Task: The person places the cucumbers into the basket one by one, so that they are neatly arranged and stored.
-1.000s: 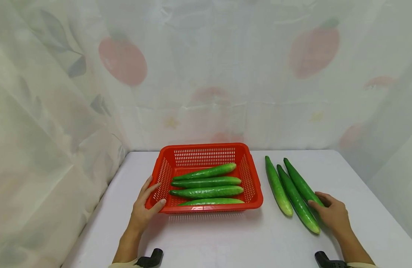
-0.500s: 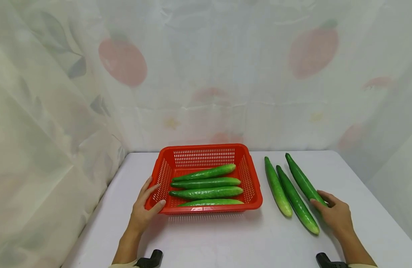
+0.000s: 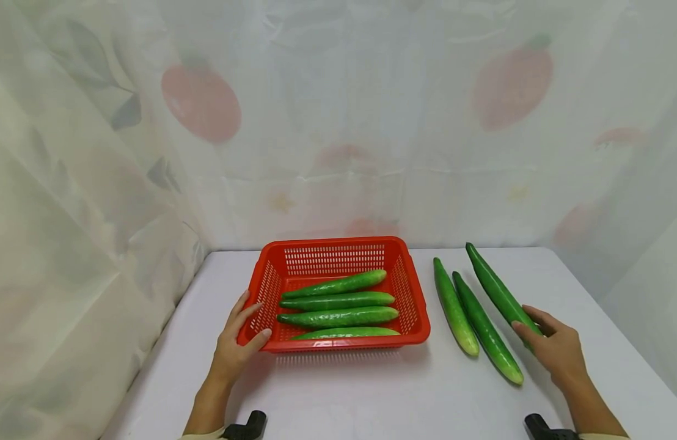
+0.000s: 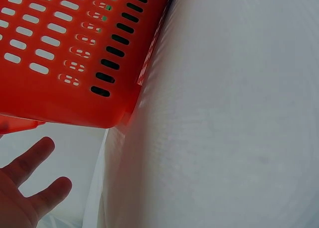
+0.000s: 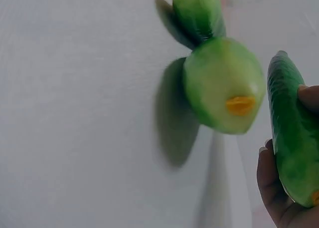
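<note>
My right hand [image 3: 558, 348] grips a long green cucumber [image 3: 495, 284] near its lower end, thumb on one side and fingers on the other. In the right wrist view the held cucumber [image 5: 286, 123] is tilted up, and the hand's fingers [image 5: 269, 178] curl under it. To its left, two more cucumbers [image 3: 453, 308] [image 3: 487, 330] lie side by side on the table. At the left front corner of a red plastic basket [image 3: 338, 344], my left hand [image 3: 234, 348] rests with thumb and fingers spread, touching the rim. Inside the basket lie several cucumbers [image 3: 338, 316], roughly parallel.
The table [image 3: 349, 397] has a white cover. Behind it hangs a pale curtain [image 3: 338, 122] printed with fruit, and another pale sheet [image 3: 85, 244] hangs along the left side. Slotted basket walls [image 4: 55, 38] fill the upper left of the left wrist view.
My right hand has lifted its cucumber and drawn it slightly right, away from the two beside it. My left hand and the basket stay in place.
</note>
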Demonstrator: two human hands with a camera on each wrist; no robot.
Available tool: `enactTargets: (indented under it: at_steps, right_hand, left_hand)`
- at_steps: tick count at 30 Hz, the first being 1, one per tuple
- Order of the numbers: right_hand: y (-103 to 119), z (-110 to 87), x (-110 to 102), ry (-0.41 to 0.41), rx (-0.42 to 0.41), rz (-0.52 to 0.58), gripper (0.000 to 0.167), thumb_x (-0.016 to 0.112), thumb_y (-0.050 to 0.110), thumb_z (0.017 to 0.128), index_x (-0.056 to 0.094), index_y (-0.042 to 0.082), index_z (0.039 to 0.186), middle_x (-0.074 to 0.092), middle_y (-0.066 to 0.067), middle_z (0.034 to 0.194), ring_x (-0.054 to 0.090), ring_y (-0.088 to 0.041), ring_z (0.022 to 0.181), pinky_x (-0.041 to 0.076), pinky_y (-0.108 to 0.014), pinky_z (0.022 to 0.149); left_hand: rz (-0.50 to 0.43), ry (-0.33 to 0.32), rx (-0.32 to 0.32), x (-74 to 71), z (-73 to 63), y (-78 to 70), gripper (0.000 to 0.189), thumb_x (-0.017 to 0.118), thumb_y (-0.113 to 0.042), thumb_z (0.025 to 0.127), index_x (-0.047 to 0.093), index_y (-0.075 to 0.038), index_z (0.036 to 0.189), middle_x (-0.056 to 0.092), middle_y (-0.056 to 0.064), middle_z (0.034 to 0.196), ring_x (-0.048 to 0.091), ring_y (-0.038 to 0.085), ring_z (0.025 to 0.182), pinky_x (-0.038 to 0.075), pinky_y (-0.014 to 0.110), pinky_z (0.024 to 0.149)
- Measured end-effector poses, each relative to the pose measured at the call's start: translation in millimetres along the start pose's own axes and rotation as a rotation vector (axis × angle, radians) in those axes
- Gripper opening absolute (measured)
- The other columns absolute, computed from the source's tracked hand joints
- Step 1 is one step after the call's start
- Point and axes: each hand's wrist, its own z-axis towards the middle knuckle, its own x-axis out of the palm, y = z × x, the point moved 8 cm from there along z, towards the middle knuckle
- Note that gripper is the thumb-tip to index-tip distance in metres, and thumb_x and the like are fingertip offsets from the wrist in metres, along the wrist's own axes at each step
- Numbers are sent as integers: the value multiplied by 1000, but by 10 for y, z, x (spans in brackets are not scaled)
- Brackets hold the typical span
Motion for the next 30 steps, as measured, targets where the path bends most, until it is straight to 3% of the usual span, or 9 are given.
enactTargets:
  at_steps: [5, 10, 14, 18, 30]
  right_hand:
    - [140, 16, -63, -9, -52, 4, 61, 69, 35, 90, 52, -3, 135, 53, -31, 127, 52, -13, 98, 47, -15, 63]
    - [302, 31, -116, -13, -97, 9, 60, 71, 31, 89, 53, -3, 135, 55, -27, 127, 51, -11, 101, 47, -13, 64]
    - [456, 24, -165, -2, -147, 54, 56, 72, 27, 89, 54, -1, 134, 60, 0, 120, 49, 2, 95, 49, -16, 64]
    - [620, 11, -195, 20, -200, 102, 52, 72, 22, 89, 56, 1, 134, 53, 23, 111, 51, 5, 93, 50, -17, 65]
    - [1043, 16, -145, 79, -313, 153, 48, 72, 14, 89, 57, -1, 132, 57, 20, 110, 58, 1, 91, 53, -21, 65]
  left_hand:
    - [-1, 5, -3, 3, -8, -2, 52, 71, -18, 85, 56, -6, 134, 25, 0, 156, 27, 26, 138, 35, 13, 92]
    - [-1, 4, 28, 0, -5, -38, 53, 71, -14, 84, 56, -6, 134, 25, 5, 155, 27, 31, 138, 34, 12, 92]
    - [5, 2, 40, -1, 0, -50, 54, 71, -12, 83, 55, -5, 134, 25, 8, 155, 27, 34, 137, 34, 11, 91]
    - [8, 3, 22, -4, -2, -43, 53, 71, -14, 84, 56, -6, 134, 25, 6, 156, 28, 31, 137, 35, 11, 91]
    - [8, 15, 27, 4, -3, -45, 53, 71, -14, 85, 54, -4, 134, 25, 7, 156, 27, 32, 137, 35, 13, 91]
